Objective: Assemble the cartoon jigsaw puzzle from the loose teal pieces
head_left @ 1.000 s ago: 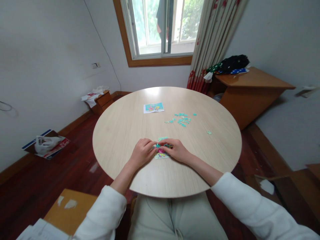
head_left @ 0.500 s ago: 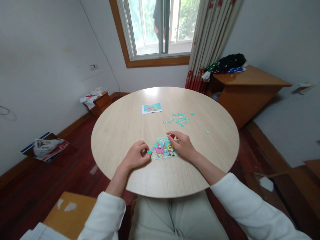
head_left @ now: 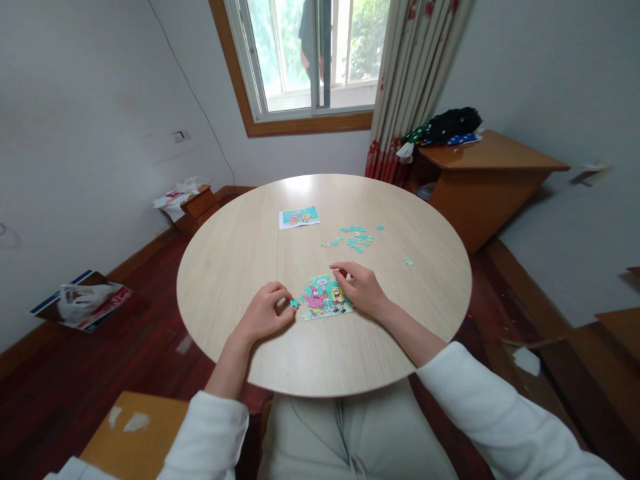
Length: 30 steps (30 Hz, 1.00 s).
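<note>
SpongeBob jigsaw (head_left: 325, 304): part-built, flat on the round table (head_left: 220, 270), and I've got pink Patrick and yellow SpongeBob in plain view.
Left hand (head_left: 267, 311): half curled beside it, a turquoise piece (head_left: 294, 303) right at the fingertips; from my end I can't tell whether it's gripped.
Right hand (head_left: 364, 290): loosely open, fingers bent over the jigsaw's upper right, nothing I can see in its grasp.
Loose pieces (head_left: 360, 241): scattered beyond that hand, mostly turquoise.
Picture card (head_left: 303, 217): lying farther back, left of the scatter.
</note>
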Tool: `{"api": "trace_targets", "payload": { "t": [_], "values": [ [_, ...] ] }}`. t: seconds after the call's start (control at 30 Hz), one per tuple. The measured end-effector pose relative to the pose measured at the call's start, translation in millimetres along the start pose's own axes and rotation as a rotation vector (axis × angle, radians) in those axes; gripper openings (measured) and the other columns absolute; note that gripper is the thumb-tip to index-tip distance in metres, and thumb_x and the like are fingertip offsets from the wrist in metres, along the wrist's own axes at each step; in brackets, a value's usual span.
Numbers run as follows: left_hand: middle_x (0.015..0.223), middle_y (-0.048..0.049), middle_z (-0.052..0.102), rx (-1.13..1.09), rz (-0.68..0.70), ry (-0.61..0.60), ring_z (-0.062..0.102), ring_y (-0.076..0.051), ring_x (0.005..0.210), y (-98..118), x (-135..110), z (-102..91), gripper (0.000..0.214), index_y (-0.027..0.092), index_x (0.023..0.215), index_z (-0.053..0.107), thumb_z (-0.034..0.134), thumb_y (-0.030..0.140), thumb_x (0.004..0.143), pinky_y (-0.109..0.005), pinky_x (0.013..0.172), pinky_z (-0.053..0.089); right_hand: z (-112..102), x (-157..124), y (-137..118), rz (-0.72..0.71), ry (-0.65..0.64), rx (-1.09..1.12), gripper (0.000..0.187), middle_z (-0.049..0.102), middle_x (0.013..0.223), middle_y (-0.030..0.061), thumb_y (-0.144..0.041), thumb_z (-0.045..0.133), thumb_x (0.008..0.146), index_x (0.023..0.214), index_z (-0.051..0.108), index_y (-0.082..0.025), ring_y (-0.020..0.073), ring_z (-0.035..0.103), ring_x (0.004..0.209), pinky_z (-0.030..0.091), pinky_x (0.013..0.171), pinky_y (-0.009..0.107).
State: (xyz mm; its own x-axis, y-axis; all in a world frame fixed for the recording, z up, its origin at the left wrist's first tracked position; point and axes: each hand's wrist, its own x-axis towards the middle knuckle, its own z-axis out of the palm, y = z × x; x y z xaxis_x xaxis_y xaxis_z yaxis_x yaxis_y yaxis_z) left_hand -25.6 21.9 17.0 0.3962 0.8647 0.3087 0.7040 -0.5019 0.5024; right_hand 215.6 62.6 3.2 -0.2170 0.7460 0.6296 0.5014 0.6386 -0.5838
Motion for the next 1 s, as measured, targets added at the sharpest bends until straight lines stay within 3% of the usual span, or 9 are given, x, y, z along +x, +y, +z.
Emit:
{"api": "trace_targets", "payload": {
  "t": [0.5, 0.7, 1.0],
  "values": [
    [0.093, -0.0076, 0.059, -0.071, -0.039, 0.017, 0.057, -0.019, 0.089, -6, -2, -3.0, 0.016, 0.018, 0.088, 0.065, 0.058, 0.025, 0.075, -0.037, 0.084, 0.046, -5, 2, -1, 0.108, -0.001, 0.0, 0.022, 0.061, 0.064, 0.0005, -0.027, 0.047, 0.083, 0.091, 0.066, -0.018, 0.0114, 0.054, 0.056, 0.044, 0.061, 0.024],
    [0.092, -0.0062, 0.059, -0.115, -0.023, 0.008, 0.057, -0.017, 0.088, -10, -2, -0.7, 0.019, 0.018, 0.083, 0.068, 0.053, 0.012, 0.072, -0.034, 0.083, 0.047, -4, 2, 0, 0.11, 0.008, 0.014, 0.022, 0.06, 0.063, 0.0001, -0.027, 0.047, 0.084, 0.09, 0.066, -0.017, 0.0107, 0.053, 0.056, 0.042, 0.059, 0.023],
    [0.092, -0.0058, 0.06, -0.107, -0.031, -0.018, 0.056, -0.018, 0.089, -12, -2, 0.8, 0.016, 0.019, 0.074, 0.067, 0.055, 0.01, 0.067, -0.038, 0.086, 0.046, -5, 1, 1, 0.123, 0.012, 0.011, 0.022, 0.059, 0.061, -0.0006, -0.028, 0.047, 0.083, 0.089, 0.066, -0.018, 0.0106, 0.051, 0.054, 0.042, 0.058, 0.022]
  ]
}}
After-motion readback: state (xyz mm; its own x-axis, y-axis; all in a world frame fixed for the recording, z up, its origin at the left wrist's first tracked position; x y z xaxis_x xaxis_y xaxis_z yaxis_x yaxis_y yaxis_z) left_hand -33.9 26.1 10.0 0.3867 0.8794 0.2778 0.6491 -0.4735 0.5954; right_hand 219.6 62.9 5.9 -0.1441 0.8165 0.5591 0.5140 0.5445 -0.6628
